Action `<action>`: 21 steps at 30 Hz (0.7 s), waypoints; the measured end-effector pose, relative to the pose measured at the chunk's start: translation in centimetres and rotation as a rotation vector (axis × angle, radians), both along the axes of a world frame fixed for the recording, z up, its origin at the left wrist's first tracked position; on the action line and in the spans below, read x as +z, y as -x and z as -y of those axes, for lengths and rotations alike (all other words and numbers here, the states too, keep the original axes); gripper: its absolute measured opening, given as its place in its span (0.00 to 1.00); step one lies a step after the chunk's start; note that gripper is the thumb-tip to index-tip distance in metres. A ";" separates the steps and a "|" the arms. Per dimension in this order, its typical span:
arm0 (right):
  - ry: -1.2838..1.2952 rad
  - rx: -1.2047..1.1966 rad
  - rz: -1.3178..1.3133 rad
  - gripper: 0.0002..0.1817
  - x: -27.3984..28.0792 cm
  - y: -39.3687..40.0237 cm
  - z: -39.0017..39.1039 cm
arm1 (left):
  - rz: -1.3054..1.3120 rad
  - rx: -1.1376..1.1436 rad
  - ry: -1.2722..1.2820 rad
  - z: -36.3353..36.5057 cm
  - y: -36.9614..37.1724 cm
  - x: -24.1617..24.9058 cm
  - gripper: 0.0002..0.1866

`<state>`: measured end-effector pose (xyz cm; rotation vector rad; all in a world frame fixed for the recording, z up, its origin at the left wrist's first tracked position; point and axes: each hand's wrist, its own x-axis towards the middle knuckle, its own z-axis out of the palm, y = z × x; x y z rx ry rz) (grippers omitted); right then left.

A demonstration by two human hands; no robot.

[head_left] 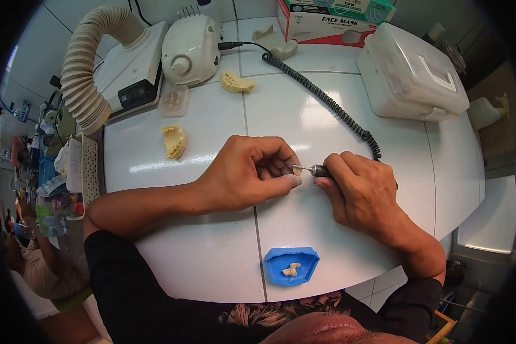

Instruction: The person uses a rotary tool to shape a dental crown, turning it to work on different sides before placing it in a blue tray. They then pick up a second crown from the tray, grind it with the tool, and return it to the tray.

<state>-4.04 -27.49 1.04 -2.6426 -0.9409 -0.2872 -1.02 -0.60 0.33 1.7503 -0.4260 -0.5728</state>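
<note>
Near the middle of the white table, my left hand (pixel 247 174) pinches a small cream-coloured piece (pixel 297 170) between thumb and fingertips. My right hand (pixel 361 192) is closed around a dark rotary handpiece (pixel 321 171). The handpiece's thin metal tip points left and meets the small piece, or lies very close to it. A blue tray (pixel 274 275) with several small tooth-like pieces (pixel 291 269) sits near the front edge. One yellowish dental cast (pixel 174 142) lies to the left of my left hand, and another cast (pixel 236 82) lies farther back.
A white control unit (pixel 190 51) and a ribbed hose (pixel 77 74) stand at the back left. A coiled cord (pixel 321 94) crosses the table's back right. Beyond it are a face mask box (pixel 327 26) and a lidded plastic case (pixel 413 74). Another person (pixel 51 266) is at far left.
</note>
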 end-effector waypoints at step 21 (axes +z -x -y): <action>0.011 0.011 0.017 0.14 0.0 -0.1 -0.3 | -0.027 0.000 -0.019 0.4 -0.1 -0.1 0.14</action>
